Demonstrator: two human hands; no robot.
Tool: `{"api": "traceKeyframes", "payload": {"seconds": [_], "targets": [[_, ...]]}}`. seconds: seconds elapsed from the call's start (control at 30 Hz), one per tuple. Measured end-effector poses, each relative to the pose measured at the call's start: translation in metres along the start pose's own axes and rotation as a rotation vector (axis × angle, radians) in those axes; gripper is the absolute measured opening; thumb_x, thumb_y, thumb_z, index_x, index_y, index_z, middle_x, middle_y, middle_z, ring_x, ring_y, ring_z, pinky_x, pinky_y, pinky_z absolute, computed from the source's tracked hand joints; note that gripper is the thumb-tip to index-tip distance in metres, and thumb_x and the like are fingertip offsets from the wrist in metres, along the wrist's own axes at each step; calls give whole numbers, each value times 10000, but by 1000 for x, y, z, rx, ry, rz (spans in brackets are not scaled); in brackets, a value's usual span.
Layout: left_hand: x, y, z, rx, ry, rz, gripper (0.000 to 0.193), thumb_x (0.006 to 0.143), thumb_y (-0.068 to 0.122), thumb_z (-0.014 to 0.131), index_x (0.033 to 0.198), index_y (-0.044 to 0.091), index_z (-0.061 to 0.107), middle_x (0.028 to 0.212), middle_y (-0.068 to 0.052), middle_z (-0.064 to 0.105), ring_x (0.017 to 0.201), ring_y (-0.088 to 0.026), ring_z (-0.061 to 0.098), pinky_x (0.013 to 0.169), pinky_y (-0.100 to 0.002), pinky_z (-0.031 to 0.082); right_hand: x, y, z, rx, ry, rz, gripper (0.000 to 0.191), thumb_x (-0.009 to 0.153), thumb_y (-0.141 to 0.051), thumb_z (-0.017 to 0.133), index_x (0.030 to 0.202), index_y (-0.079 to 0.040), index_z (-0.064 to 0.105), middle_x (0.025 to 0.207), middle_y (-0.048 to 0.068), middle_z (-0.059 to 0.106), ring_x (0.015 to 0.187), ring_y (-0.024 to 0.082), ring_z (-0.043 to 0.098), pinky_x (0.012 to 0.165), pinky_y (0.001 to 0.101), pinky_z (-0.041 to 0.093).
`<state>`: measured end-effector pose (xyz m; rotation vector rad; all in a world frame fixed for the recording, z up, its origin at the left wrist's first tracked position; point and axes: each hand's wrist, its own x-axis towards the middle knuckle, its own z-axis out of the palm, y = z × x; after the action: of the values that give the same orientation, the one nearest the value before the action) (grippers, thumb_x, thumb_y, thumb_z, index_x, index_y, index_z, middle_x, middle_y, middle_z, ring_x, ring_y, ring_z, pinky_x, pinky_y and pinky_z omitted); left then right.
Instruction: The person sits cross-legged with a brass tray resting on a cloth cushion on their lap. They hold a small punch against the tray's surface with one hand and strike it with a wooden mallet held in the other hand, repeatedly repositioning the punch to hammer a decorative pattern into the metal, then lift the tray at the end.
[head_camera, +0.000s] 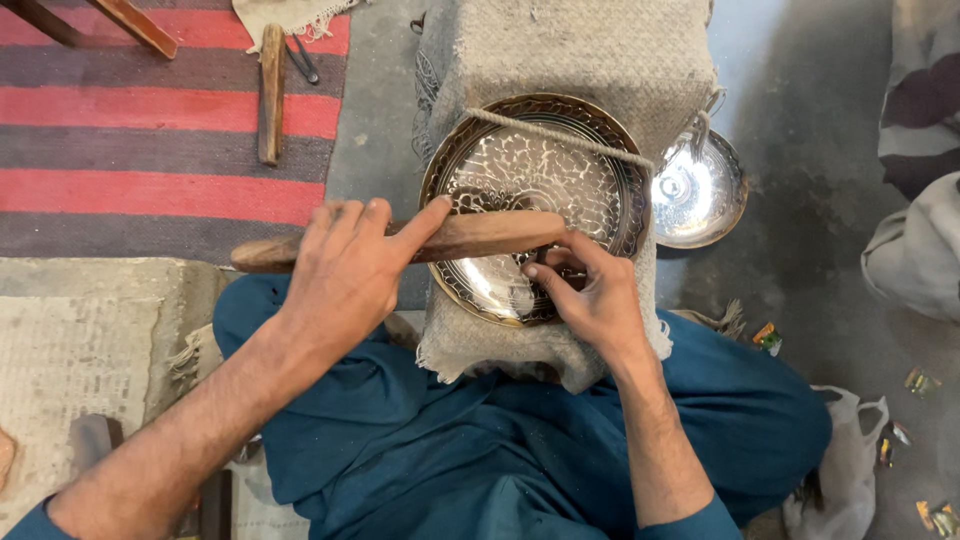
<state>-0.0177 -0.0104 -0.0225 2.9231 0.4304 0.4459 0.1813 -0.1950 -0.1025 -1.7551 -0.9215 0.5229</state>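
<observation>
Plates (600, 190): two; wooden sticks (470, 237): two.

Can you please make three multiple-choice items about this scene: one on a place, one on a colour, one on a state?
1. Where does the engraved metal plate lie?
A. on a cloth-covered block
B. on the striped rug
C. in a plastic bag

2. What colour are the person's trousers?
A. red
B. teal blue
C. white

3. What does the left hand do?
A. hangs free
B. grips a wooden mallet
C. lifts the plate

Key: 1 A, the plate rests on the cloth under a cord; 2 B, teal fabric covers both legs; 3 B, fingers wrap the wooden mallet.
</observation>
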Motion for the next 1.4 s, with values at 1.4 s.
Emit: {"api": "traceKeyframes", "payload": {"seconds": [1.4], "targets": [[2, -2, 1, 31, 29, -2, 778, 796, 9, 651, 1521, 192, 439, 961, -142, 565, 953, -377, 591, 946, -536, 476, 1, 1, -3, -2, -56, -26, 305, 888, -67, 781, 1179, -23, 701, 863, 66, 775, 803, 108, 720, 756, 284, 595]]}}
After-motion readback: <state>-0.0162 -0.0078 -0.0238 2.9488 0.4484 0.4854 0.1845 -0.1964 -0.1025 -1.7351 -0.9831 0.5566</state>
